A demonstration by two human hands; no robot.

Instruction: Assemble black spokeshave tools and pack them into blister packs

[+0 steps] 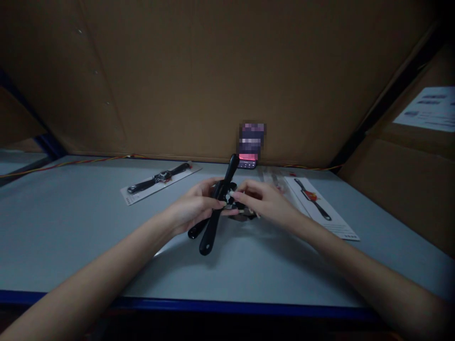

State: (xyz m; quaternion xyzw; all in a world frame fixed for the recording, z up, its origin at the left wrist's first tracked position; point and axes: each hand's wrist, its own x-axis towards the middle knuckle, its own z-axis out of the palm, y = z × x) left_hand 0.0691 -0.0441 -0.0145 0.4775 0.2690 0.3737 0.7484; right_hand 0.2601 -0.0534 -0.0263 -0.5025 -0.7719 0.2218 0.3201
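My left hand is closed around a black wristwatch, its long strap running from upper right down to lower left over the grey table. A second black strap end pokes out below my fingers. My right hand pinches at the watch's middle from the right; what its fingertips grip is too small to make out. Both hands meet above the table's centre.
A card with a black watch on it lies at the back left. Printed cards showing a watch and clear sleeves lie to the right. A small glowing device stands against the cardboard wall. The table's blue front edge is near me.
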